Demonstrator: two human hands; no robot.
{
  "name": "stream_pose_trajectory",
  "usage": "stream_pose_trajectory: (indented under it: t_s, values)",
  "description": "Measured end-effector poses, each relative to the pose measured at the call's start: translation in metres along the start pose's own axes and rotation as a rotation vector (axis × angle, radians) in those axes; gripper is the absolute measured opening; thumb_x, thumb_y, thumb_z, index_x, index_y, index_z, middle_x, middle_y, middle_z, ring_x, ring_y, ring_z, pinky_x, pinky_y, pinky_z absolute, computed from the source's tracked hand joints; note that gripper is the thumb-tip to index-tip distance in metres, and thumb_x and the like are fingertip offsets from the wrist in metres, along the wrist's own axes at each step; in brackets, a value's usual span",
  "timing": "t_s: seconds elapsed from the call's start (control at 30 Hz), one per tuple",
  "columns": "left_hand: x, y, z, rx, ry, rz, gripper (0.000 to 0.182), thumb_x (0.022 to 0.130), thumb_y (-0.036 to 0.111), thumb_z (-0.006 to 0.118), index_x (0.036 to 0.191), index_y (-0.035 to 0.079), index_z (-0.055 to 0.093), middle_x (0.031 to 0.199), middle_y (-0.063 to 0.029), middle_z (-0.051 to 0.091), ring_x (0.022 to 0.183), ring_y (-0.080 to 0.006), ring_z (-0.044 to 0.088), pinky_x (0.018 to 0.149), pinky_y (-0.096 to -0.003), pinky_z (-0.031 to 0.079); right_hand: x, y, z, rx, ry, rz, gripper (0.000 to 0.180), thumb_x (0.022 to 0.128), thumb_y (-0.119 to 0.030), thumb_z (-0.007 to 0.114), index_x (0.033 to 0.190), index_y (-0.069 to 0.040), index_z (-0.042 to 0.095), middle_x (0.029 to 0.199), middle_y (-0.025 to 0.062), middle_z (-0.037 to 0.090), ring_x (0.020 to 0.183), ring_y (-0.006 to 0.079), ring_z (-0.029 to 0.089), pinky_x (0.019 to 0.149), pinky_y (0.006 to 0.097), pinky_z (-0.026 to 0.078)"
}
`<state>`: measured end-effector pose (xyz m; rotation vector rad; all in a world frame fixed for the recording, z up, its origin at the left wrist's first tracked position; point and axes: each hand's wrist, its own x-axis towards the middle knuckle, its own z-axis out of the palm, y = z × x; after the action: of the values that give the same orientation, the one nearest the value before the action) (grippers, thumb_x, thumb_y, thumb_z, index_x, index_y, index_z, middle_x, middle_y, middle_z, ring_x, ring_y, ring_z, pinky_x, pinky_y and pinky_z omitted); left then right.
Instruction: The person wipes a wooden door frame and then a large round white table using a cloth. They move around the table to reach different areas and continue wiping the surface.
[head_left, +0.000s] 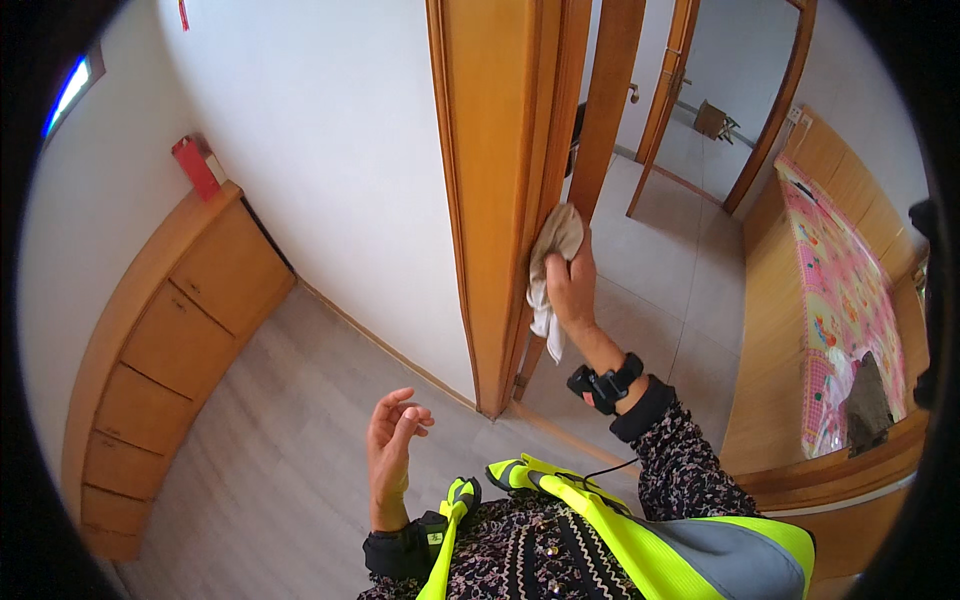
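Observation:
A dirty white cloth (553, 251) is bunched in my right hand (574, 289), which presses it against the inner side of the wooden door frame (501, 210). The cloth's lower end hangs loose beneath my fingers. Just behind it stands the edge of a wooden door (611, 97). My left hand (391, 450) hovers in front of my body over the grey floor, with nothing in it and its fingers loosely curled and apart. Both wrists wear black straps.
Along the left wall runs a low wooden cabinet (180, 322) with a red box (196, 169) on top. Beyond the doorway, a wooden surface (772, 322) carries a pink patterned cover (847, 300). Farther back are another wooden door (664, 105) and a folding stool (714, 121).

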<state>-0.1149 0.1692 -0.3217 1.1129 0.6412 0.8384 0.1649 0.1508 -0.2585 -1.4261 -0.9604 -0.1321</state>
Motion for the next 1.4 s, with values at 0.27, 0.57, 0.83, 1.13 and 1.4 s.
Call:
stream_pose_trajectory:
  t_s: [0.27,0.57,0.83,1.13,1.4]
  values:
    - [-0.009,0.006,-0.010,0.004,0.026,-0.052,0.025,0.086,0.013,0.054,0.110,0.005,0.051,0.082,-0.0038,0.059,0.077,-0.0117,0.056,0.066,-0.0236,0.043,-0.074,0.078,0.017,-0.014,-0.066,0.616,0.043,0.071,-0.004,0.042,0.113,0.004,0.039,0.101,0.0172,0.051,0.092,0.0264,0.052,0.083,0.0348,0.040]
    - [-0.015,0.011,-0.010,0.095,-0.034,-0.151,0.030,0.088,0.018,0.053,0.113,0.003,0.048,0.091,-0.0047,0.058,0.084,-0.0128,0.055,0.072,-0.0250,0.043,-0.111,0.030,-0.023,1.205,-0.457,1.182,0.045,0.075,-0.016,0.051,0.116,0.002,0.048,0.107,0.0140,0.057,0.097,0.0251,0.056,0.090,0.0368,0.044]
    - [-0.012,0.006,-0.005,0.121,-0.128,-0.176,0.045,0.086,0.028,0.057,0.117,-0.003,0.045,0.102,-0.0080,0.055,0.094,-0.0134,0.051,0.082,-0.0285,0.041,-0.126,-0.039,0.033,1.136,-0.673,1.215,0.049,0.086,-0.040,0.051,0.113,0.001,0.050,0.103,0.0099,0.058,0.096,0.0178,0.055,0.088,0.0320,0.043]
    - [-0.026,0.015,-0.057,0.106,0.291,-0.091,0.019,0.084,0.015,0.055,0.098,0.001,0.056,0.090,-0.0033,0.058,0.083,-0.0095,0.052,0.073,-0.0231,0.042,-0.107,-0.052,0.044,0.308,-1.035,0.731,0.035,0.087,-0.031,0.054,0.104,-0.001,0.057,0.091,0.0014,0.058,0.084,0.0081,0.052,0.076,0.0221,0.042]
    - [-0.034,0.010,-0.067,0.286,0.345,-0.050,0.030,0.084,0.020,0.058,0.106,0.001,0.053,0.100,-0.0082,0.055,0.095,-0.0146,0.052,0.081,-0.0274,0.042,-0.101,-0.058,0.047,0.687,-0.840,1.203,0.039,0.090,-0.035,0.048,0.101,0.001,0.054,0.088,0.0087,0.061,0.077,0.0132,0.060,0.067,0.0247,0.050]
